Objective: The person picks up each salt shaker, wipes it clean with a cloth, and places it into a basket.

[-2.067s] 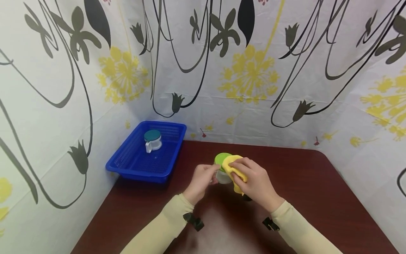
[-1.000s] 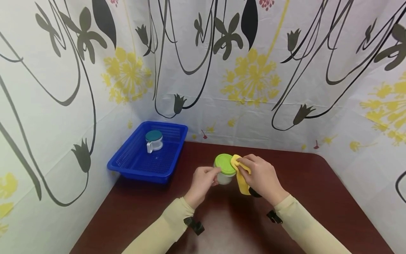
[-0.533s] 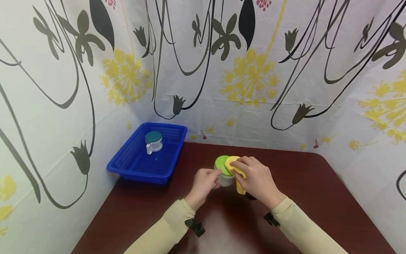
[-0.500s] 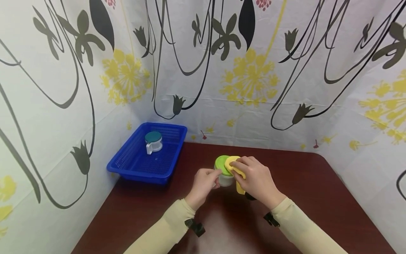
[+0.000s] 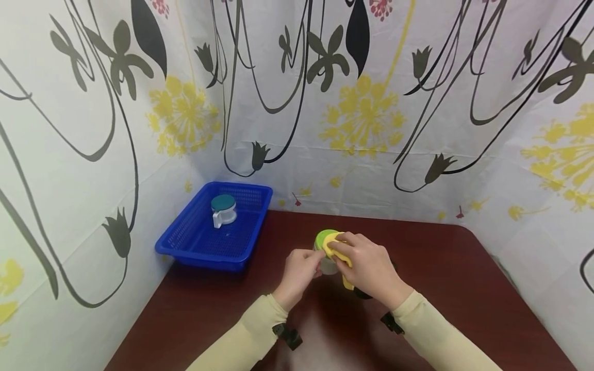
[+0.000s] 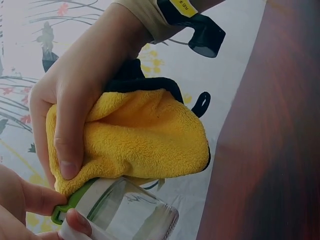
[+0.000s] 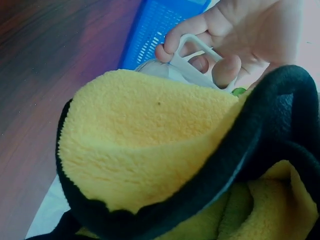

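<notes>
A clear glass jar [image 6: 137, 212] with a green lid [image 5: 326, 235] and a white handle [image 7: 200, 75] is held up over the table in front of me. My left hand [image 5: 299, 273] grips the jar by its handle, fingers curled through the loop, thumb at the lid's edge. My right hand [image 5: 371, 265] grips a yellow towelling cloth [image 6: 145, 135] with dark edging and presses it against the lid. In the head view the cloth hides the right part of the lid. From the right wrist, the cloth covers most of the jar.
A blue perforated plastic basket [image 5: 204, 261] stands at the back left of the dark red-brown table [image 5: 431, 288]. Inside it sits a similar jar with a teal lid [image 5: 224, 202] and white handle. Patterned white curtains [image 5: 278, 123] surround the table's back and sides.
A second ago the cloth was at the lid's right edge; my right hand has moved it leftward over the lid. My left hand keeps its grip on the handle, nearly still.
</notes>
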Motion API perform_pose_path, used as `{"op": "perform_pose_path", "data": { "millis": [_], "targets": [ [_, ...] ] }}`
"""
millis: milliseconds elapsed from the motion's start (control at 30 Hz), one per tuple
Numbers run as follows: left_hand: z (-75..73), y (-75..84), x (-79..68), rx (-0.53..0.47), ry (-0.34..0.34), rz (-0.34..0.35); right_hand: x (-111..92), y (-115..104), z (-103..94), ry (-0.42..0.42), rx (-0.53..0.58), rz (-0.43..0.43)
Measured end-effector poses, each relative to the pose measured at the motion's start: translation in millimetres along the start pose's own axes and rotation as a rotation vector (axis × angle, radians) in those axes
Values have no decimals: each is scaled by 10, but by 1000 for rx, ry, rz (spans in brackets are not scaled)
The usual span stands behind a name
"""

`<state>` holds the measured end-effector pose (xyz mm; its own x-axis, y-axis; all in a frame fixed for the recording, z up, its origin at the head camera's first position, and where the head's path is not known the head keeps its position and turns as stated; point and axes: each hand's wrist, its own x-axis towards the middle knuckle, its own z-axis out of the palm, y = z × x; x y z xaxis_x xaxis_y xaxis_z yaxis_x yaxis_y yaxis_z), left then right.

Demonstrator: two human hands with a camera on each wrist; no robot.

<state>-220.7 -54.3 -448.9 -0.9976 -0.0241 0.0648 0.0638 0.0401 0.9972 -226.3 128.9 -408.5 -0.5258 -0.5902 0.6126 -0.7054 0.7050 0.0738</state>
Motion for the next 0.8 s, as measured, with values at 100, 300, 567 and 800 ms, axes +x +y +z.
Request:
{"op": "perform_pose_path", "data": {
  "millis": [100, 300, 567, 800],
  "targets": [
    [30, 11, -2, 2, 0, 1, -2, 12, -18, -8, -32, 6],
    [51, 36, -15, -20, 29, -8, 39, 30, -50, -6, -63, 2],
    [81, 48, -16, -43, 51, -27, 92, 163, -52, -23, -98, 72],
    [131, 57, -14, -66, 95, -32, 105, 301, -22, -29, -61, 188]
  ]
}}
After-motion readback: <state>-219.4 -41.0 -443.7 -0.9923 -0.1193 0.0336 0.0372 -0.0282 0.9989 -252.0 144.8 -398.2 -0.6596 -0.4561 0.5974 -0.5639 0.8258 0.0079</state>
